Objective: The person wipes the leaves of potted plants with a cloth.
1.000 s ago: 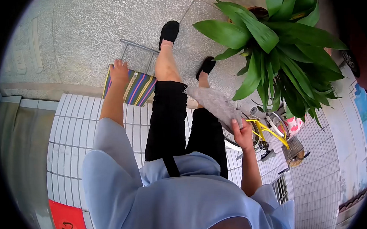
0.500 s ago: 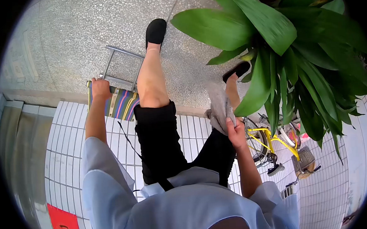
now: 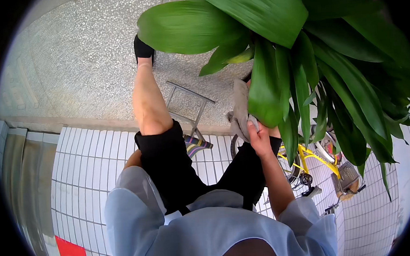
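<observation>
A grey cloth is bunched in my right hand, its loose end pointing up past my fingers beside the green leaves. My left forearm passes behind my raised thigh, so my left hand and its fingers are hidden. Past that leg shows a folding stool with a striped fabric seat and a grey metal frame. Part of the stool is covered by my black shorts, and whether my left hand still touches it cannot be seen.
A large potted plant with broad green leaves fills the upper right. Beyond it stands a yellow bicycle with a basket. A red paper sheet is at lower left. The speckled floor meets white tiles.
The stool has shifted right, from outside my leg to between my legs. My left hand, earlier gripping its seat edge, has gone behind my thigh. My foot and the view have moved.
</observation>
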Action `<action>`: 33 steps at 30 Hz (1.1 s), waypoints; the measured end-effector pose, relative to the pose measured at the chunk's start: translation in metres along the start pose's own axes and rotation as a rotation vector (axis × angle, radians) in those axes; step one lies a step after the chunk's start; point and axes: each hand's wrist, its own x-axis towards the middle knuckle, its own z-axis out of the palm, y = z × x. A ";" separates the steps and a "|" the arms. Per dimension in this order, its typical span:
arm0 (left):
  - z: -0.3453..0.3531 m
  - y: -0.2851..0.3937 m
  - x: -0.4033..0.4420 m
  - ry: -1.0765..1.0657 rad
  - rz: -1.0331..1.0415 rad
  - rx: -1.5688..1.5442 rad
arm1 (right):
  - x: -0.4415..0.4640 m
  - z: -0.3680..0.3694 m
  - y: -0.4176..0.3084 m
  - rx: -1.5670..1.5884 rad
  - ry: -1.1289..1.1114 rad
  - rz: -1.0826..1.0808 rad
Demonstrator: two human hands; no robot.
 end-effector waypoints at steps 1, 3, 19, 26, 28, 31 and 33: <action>0.008 0.018 0.006 -0.002 -0.015 -0.058 | 0.008 -0.001 0.008 0.006 0.010 -0.017; 0.016 0.040 0.015 0.003 -0.041 -0.112 | 0.022 -0.003 0.017 0.012 -0.008 0.079; -0.070 -0.045 0.023 0.043 -0.207 -0.114 | 0.133 0.014 -0.013 -1.087 -0.009 -0.820; -0.311 0.066 -0.112 1.288 0.256 -0.347 | 0.176 -0.011 -0.004 -0.414 -0.550 -0.606; -0.323 0.128 -0.105 1.087 0.551 -0.350 | 0.181 -0.020 0.003 -0.345 -0.565 -0.628; -0.304 0.165 -0.041 0.586 0.689 -0.039 | 0.168 -0.032 0.018 -0.345 -0.561 -0.641; -0.284 0.169 -0.044 0.517 0.518 -0.067 | 0.150 -0.022 0.029 -0.386 -0.572 -0.615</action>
